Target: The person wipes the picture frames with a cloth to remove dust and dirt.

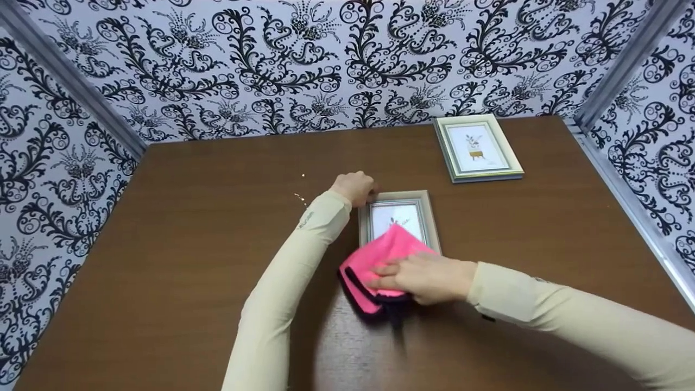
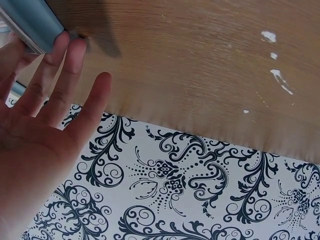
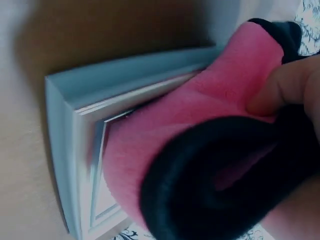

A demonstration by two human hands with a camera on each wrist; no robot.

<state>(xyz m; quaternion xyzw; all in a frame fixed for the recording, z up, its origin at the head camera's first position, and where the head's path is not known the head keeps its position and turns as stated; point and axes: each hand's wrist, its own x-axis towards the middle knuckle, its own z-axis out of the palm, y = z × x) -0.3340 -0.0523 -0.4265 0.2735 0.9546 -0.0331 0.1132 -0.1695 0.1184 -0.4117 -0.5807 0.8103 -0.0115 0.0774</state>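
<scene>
A picture frame (image 1: 429, 217) with a pale border lies flat on the table in the head view. At its upper left corner, my left hand (image 1: 354, 188) pinches the edge. The left wrist view shows that hand's fingers (image 2: 67, 75) against the frame's side (image 2: 35, 22), with the little finger free. My right hand (image 1: 429, 276) holds a pink cloth (image 1: 380, 255) with black edging over the lower part of the frame. In the right wrist view the thumb presses on the cloth (image 3: 200, 105), which bunches across the glass; the other fingertips are hidden.
A second picture frame (image 1: 478, 146), showing a plant drawing, lies farther back on the right. Small white spots (image 1: 300, 197) mark the brown table (image 1: 217, 244) left of the left hand. Black-and-white patterned walls (image 1: 304, 65) enclose the table at the back and sides.
</scene>
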